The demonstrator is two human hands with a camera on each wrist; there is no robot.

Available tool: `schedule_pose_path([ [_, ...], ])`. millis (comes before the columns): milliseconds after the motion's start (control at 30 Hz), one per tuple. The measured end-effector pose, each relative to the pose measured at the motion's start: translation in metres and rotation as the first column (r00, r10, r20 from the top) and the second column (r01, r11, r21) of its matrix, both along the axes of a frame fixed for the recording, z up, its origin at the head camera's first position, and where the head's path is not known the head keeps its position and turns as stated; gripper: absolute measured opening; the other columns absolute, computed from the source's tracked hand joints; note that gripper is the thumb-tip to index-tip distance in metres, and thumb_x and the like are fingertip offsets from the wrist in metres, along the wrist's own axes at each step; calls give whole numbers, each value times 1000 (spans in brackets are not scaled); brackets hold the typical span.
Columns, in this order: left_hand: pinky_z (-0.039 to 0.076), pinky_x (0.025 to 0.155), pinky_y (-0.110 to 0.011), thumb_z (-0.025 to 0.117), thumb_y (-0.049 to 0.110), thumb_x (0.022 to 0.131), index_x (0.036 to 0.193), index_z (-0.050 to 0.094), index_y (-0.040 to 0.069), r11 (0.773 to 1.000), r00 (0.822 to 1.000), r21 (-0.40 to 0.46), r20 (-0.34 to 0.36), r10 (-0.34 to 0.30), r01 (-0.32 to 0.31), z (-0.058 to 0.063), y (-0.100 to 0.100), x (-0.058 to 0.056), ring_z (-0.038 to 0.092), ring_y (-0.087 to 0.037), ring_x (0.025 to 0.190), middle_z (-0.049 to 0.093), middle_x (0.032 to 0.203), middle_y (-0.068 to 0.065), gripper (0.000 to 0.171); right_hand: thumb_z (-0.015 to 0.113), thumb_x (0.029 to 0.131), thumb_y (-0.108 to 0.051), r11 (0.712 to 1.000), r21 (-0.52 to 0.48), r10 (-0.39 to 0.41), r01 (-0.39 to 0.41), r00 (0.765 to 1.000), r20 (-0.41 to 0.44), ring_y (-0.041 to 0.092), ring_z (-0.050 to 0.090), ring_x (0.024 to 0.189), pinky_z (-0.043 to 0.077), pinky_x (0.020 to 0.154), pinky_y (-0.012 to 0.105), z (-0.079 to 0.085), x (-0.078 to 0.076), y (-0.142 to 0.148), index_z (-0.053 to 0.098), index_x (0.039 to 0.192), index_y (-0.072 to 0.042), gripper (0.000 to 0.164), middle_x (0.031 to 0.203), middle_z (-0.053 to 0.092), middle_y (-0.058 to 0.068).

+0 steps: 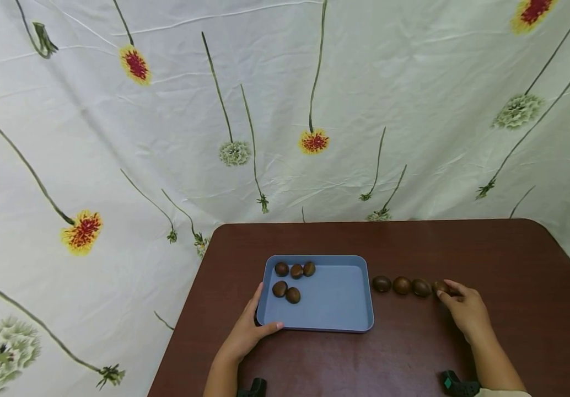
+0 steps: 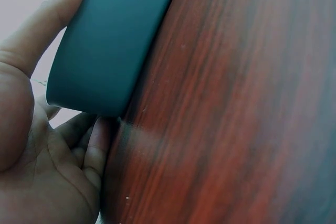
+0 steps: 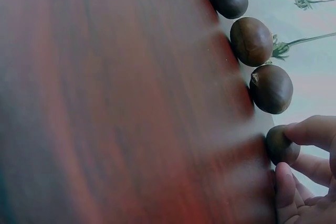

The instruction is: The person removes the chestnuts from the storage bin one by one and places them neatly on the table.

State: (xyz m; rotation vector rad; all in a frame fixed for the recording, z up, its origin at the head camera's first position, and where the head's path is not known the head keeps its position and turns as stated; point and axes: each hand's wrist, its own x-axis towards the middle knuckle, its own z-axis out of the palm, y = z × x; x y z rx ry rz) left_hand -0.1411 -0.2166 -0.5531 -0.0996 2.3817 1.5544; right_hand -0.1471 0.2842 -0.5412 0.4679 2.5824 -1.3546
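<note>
A shallow blue tray (image 1: pixel 332 292) lies on the table with several smooth, round brown nuts (image 1: pixel 292 295) in its left half. My left hand (image 1: pixel 247 325) grips its lower left corner, thumb along the front edge and fingers around the left side. In the left wrist view the tray's outer wall (image 2: pixel 113 40) looks dark teal, with the thumb lying against it. Right of the tray, three brown nuts (image 1: pixel 401 285) stand in a row on the tabletop. At the row's right end my right hand (image 1: pixel 466 311) pinches another brown nut (image 3: pixel 281 145) between thumb and fingers, low over the table.
The dark reddish-brown table (image 1: pixel 344 364) has rounded far corners. Behind it hangs a pale cloth (image 1: pixel 275 105) printed with flowers. Dark devices sit by the left wrist (image 1: pixel 252 388) and the right wrist (image 1: pixel 458 384).
</note>
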Motion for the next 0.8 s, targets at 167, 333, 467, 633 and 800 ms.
schedule_pose_path([
  [167,29,112,-66,88,33,79,163,11,37,1000,1000,-1,-7,-3,3,0,-1,0,32,-40,147,18,168,-14,115,48,106,-40,1000,-4,0,0,1000,-5,42,49,118,48,84,39,-1,2,0,33,155,2,67,151,26,36],
  [333,29,111,-66,88,33,78,163,11,38,1000,1000,6,1,-3,3,0,-1,0,31,-40,147,17,168,-14,115,47,105,-44,999,-36,-9,9,1000,0,42,46,124,48,88,42,-1,3,0,28,158,1,72,152,27,34],
  [467,29,112,-67,88,33,79,163,11,37,1000,1000,11,5,-3,3,0,-1,0,30,-41,148,16,168,-14,115,46,104,-49,996,-79,-44,44,999,10,43,42,130,46,95,50,0,5,-1,25,159,1,76,152,30,31],
  [633,28,113,-65,88,32,79,164,10,35,1000,1000,22,-2,-9,9,-1,-1,0,31,-39,148,17,168,-14,115,43,106,-48,985,-137,-107,108,994,17,41,44,132,46,97,48,1,10,-3,25,159,-1,73,155,33,28],
  [800,29,112,-65,88,31,79,164,11,35,1000,1000,28,-7,-8,8,-2,-2,0,32,-39,147,18,168,-14,114,48,105,-45,967,-148,-209,206,978,-5,-1,54,102,47,81,19,3,14,-6,35,156,-4,67,152,42,21],
])
